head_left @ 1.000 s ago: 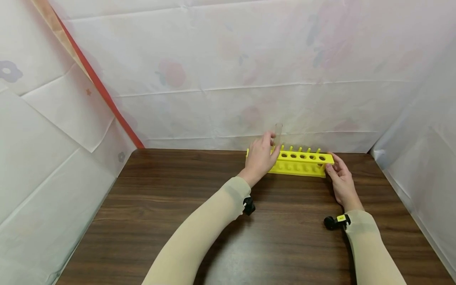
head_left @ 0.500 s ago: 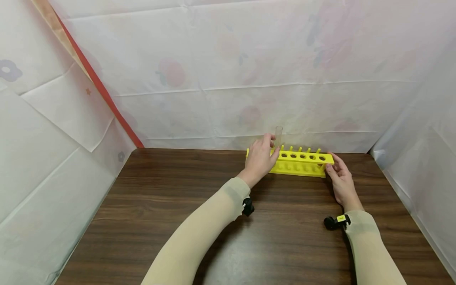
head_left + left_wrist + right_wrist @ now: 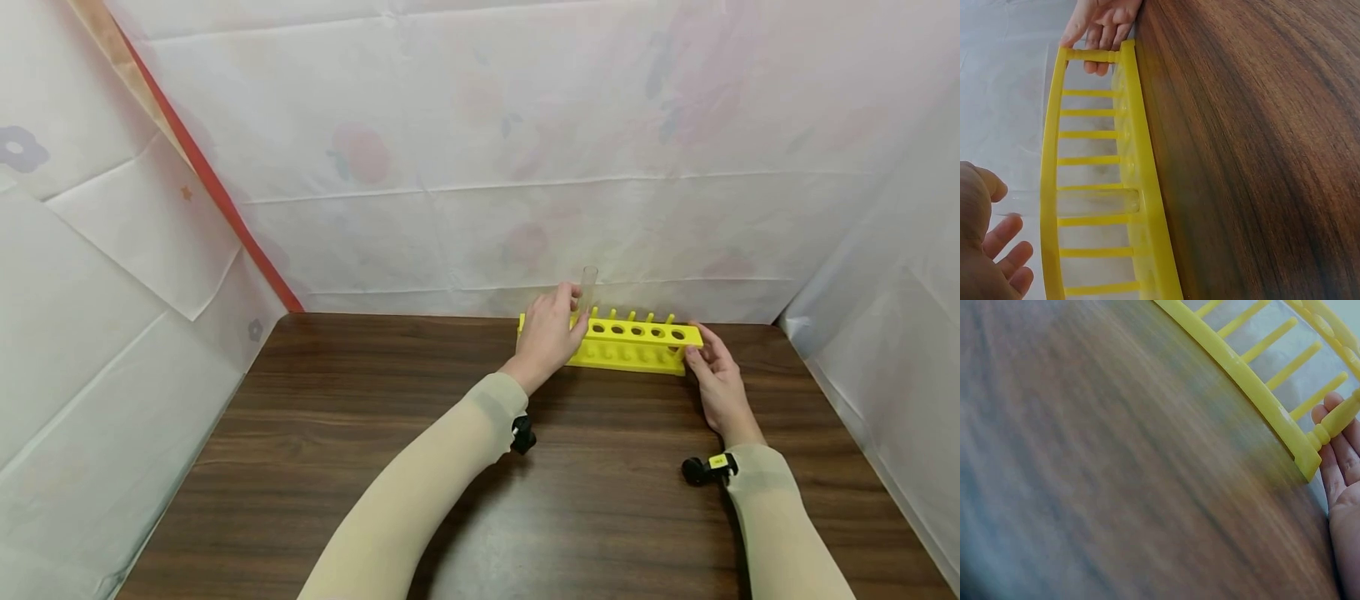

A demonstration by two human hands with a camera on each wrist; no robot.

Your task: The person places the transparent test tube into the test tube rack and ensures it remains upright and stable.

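A yellow test-tube rack stands at the back of the brown table, close to the white sheet. One clear test tube stands upright in a hole near the rack's left end. My left hand holds the tube's upper part between thumb and fingers. In the left wrist view the tube reaches down to the rack's base, with my left hand around its top. My right hand rests straight fingers against the rack's right end post. The other holes are empty.
White patterned sheets wall in the table at the back, left and right, with a red strip at the left. Small black cameras sit on my wrists. Bare tabletop lies in front of the rack.
The test tube has sunk a little lower into the rack under my left hand. My right hand has stayed on the rack's end.
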